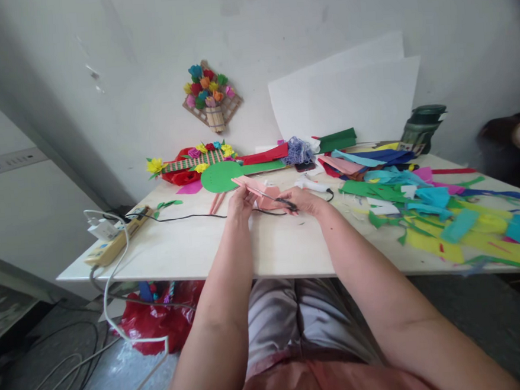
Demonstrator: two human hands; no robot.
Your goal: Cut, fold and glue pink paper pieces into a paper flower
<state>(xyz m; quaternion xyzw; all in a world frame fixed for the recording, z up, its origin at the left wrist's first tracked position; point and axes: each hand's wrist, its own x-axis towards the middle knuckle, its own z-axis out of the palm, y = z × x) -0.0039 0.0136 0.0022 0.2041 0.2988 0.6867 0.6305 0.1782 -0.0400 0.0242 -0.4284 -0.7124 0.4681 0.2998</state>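
Pink paper (267, 201) is held above the table by my left hand (241, 201), whose fingers pinch its left end. My right hand (304, 202) is wrapped round a pair of scissors (286, 203) with dark handles. Their blades point left and lie along the pink paper. Just behind the hands rests a green paper disc (222, 177) with a long green strip running right from it. Narrow pink strips (217, 203) lie left of my left hand. Beyond my right hand is a white glue gun (312, 184).
Coloured paper scraps (420, 198) cover the table's right side, with a dark green bottle (422, 129) behind. A power strip (118, 237) sits at the left edge, and a black cable (185, 217) crosses toward my hands. Paper flowers (201, 154) stand at the back.
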